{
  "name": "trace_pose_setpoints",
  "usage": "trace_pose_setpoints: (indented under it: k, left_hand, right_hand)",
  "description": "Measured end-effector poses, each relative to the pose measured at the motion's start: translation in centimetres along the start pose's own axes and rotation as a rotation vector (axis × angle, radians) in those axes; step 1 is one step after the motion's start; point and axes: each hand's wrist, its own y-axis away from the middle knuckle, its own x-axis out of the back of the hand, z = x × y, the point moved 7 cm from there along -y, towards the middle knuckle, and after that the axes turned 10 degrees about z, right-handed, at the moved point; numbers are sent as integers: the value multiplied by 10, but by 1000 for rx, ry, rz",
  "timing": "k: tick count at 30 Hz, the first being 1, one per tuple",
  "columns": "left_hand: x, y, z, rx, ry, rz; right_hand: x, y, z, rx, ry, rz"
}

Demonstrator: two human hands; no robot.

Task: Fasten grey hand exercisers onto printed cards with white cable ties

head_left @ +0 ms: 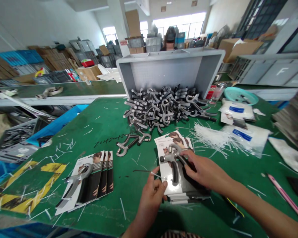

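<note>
A grey-and-black hand grip strengthener [174, 165] lies on the top card of a stack of printed cards [165, 150]. Curled over one handle of it is my right hand [203, 170], closed. My left hand [152, 193] is closed at the card's left edge, pinching a thin white cable tie [155, 174] between thumb and fingers. To the left, another grip strengthener [75, 181] rests on a fanned set of printed cards [103, 177]. Two more loose grip strengtheners [132, 142] lie beyond my left hand.
A tipped grey crate [169, 72] spills a heap of grip strengtheners [164, 107] across the green table [94, 132]. Loose cable ties [211, 137] and plastic packets [250, 137] lie right. A pink-handled tool [286, 196] sits near the right edge. A person [170, 38] is behind the crate.
</note>
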Motion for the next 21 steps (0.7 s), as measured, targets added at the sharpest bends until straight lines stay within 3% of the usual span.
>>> trace_pose_setpoints:
  k: [4, 7, 15, 18, 21]
  left_hand:
    - [0, 1, -4, 28, 28, 0]
    - [1, 1, -4, 36, 33, 4]
    - [-1, 2, -5, 58, 89, 9]
    - [-2, 3, -4, 58, 95, 2]
    - [-1, 2, -3, 52, 82, -5]
  right_hand:
    - [-20, 22, -4, 13, 127, 41]
    - [-20, 23, 1, -29, 68, 60]
    - [32, 14, -4, -94, -144, 151]
    - [24, 21, -10, -46, -112, 123]
    - [1, 26, -7, -27, 1, 75]
